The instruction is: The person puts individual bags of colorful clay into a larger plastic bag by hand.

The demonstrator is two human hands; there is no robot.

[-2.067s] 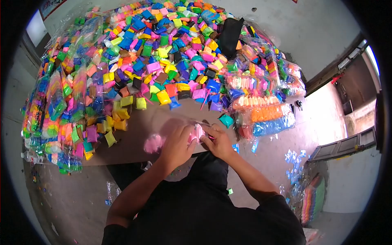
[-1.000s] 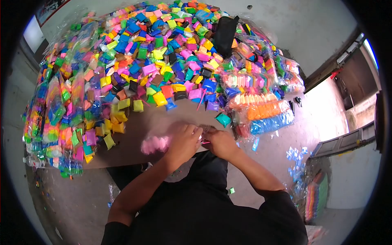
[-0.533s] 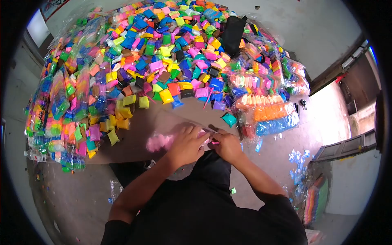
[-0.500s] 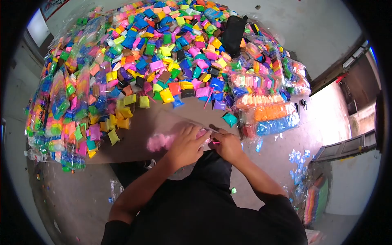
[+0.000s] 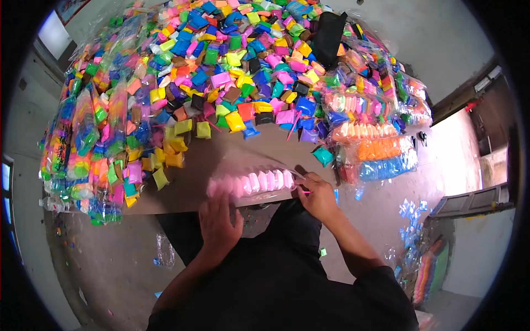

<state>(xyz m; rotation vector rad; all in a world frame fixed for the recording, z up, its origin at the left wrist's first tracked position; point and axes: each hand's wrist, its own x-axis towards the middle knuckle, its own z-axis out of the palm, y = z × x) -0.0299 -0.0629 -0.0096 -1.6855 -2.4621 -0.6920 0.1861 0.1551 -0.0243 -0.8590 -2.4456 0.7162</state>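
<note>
A clear plastic bag [image 5: 269, 180] with a row of several pink packets lies near the front edge of the table. At its right end, my right hand [image 5: 318, 197] pinches the bag's edge. A thin pink stick [image 5: 307, 192] shows between the fingers of that hand. My left hand [image 5: 221, 222] is at the row's left end, fingers stretched out over the table edge and fingertips right at the pink packets, which are blurred there.
A large heap of small coloured packets [image 5: 221, 83] covers the back of the table [image 5: 193, 160]. Filled bags of orange packets [image 5: 381, 148] and blue packets [image 5: 386, 165] lie at right. A black pouch [image 5: 329, 38] rests on the heap. A teal packet [image 5: 322, 156] sits nearby.
My left hand has moved off the middle of the bag, left and toward me, to the row's left end, uncovering the pink packets. My right hand stays at the bag's right end.
</note>
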